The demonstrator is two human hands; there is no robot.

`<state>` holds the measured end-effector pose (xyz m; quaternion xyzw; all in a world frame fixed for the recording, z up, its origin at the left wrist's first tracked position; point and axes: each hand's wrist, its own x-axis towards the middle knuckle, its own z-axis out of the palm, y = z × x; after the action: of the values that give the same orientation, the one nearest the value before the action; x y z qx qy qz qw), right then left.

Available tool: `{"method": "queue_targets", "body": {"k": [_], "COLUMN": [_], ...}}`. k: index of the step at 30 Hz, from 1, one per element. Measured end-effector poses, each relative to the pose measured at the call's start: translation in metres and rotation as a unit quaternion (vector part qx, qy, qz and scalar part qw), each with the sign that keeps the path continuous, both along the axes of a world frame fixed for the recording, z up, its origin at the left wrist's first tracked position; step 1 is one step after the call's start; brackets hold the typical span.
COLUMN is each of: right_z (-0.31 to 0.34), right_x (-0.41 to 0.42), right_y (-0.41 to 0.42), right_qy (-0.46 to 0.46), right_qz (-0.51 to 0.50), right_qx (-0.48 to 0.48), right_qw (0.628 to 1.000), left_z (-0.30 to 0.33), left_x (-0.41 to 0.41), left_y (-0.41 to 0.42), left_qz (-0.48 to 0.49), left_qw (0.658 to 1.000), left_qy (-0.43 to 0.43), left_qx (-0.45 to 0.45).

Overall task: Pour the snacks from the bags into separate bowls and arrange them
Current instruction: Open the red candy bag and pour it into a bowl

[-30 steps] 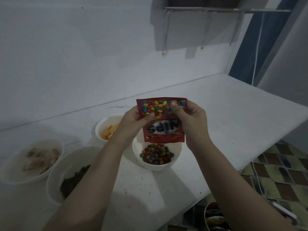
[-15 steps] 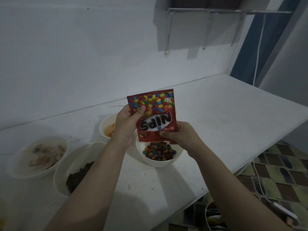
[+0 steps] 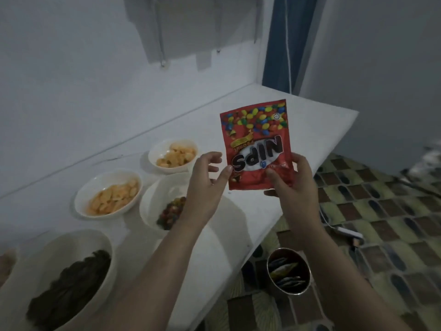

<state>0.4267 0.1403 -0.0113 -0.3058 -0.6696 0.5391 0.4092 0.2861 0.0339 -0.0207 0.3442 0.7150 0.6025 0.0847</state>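
Half a second ago both hands held the red Nips candy bag (image 3: 257, 144) upside down right over the bowl of coloured candies (image 3: 152, 209); now the bag has swung out to the right, clear of that bowl and above the right part of the white table (image 3: 310, 130), and the left hand has let go of it. The view has also turned rightward and down, so a second bowl of orange crackers (image 3: 108, 195) and a metal tin (image 3: 288, 271) on the tiled floor (image 3: 381, 211) now show. The right hand (image 3: 292, 185) alone grasps the bag at its lower right corner, thumb on the printed front and fingers behind, with the bag upright in the air and its lettering inverted. The left hand (image 3: 207, 177) hangs just left of the bag with its fingers loosely spread and holding nothing, its thumb tip very near the bag's lower left edge; whether it touches cannot be told. The candy bowl lies below and behind the left wrist, partly hidden by it. Farther back stands a smaller bowl of orange snacks (image 3: 173, 155), and at the near left a large bowl of dark snacks (image 3: 71, 290).
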Motion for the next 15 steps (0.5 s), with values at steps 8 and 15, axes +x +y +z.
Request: {"method": "queue_targets", "body": {"k": [8,15], "right_z": [-0.027,-0.097], "right_x": [0.107,0.186], "right_y": [0.079,0.140], "right_qy": [-0.024,-0.072], "right_qz": [-0.074,-0.111], "right_qx": [-0.019,-0.079], "right_qw": [0.997,0.988], "left_z": [-0.026,-0.092], "left_x": [0.093,0.164], "left_y": [0.097,0.158], "left_qz": [-0.085,-0.128], "left_qw": [0.996,0.989], "left_qy": [-0.025,-0.045], "left_qx": [-0.004,-0.049]}}
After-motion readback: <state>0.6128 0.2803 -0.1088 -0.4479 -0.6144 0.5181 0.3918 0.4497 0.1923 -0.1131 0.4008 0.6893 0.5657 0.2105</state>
